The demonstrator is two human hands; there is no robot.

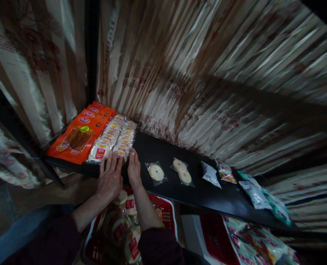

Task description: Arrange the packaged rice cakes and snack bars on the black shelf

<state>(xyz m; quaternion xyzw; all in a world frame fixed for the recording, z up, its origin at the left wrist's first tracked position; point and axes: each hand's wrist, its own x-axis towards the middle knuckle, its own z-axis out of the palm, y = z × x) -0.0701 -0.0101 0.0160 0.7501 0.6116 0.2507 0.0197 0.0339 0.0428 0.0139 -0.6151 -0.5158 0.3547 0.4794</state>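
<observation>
Two rows of clear-wrapped rice crackers overlap on a black shelf. My left hand lies at the near end of the rows, its fingers stretched out against the front packs. Along the right side of the rows stands my right hand, fingers extended and close to the right-hand row; whether it touches the wrappers I cannot tell. Neither hand grasps anything. Orange snack bags, overlapped in a stack, lie directly left of the crackers.
Further right on the shelf lie a single cracker pack, two more packs, a white packet, a red-and-white bag and green packets. Below are a red basket of crackers and a second basket. Curtains hang behind.
</observation>
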